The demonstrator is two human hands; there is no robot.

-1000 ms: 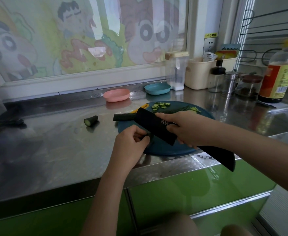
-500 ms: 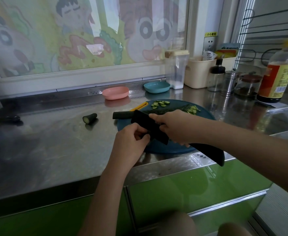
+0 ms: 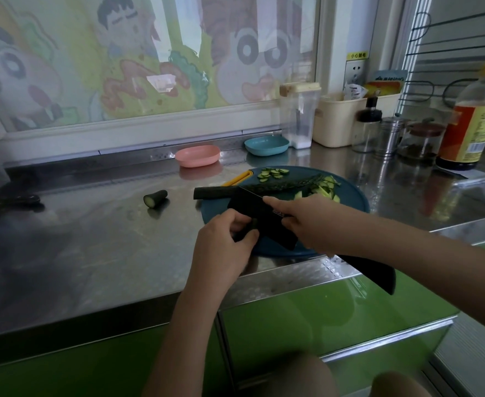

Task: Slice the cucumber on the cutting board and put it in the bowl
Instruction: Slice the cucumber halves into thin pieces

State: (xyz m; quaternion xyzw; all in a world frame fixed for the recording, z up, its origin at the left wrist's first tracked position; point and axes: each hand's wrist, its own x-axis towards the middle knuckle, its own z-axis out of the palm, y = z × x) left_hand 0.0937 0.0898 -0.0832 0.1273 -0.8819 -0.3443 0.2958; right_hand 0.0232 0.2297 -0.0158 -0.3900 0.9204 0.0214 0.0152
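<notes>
A long dark cucumber (image 3: 264, 187) lies across the back of the round blue cutting board (image 3: 353, 202). Thin slices (image 3: 272, 173) sit behind it and cut strips (image 3: 325, 188) lie at its right end. My right hand (image 3: 313, 222) grips a black knife (image 3: 261, 219), whose blade slants down over the board's near left part. My left hand (image 3: 224, 242) pinches a small dark cucumber piece (image 3: 254, 224) right against the blade. A pink bowl (image 3: 197, 156) and a blue bowl (image 3: 266, 145) stand behind the board.
A cut cucumber end (image 3: 155, 198) lies on the steel counter left of the board. A yellow handle (image 3: 235, 179) sticks out at the board's back left. Jars, a cream tub (image 3: 335, 121) and a sauce bottle (image 3: 470, 118) crowd the back right.
Both hands stay at the board's near left edge. The knife has tipped slightly, and my left fingers have closed in on the small piece beside the blade.
</notes>
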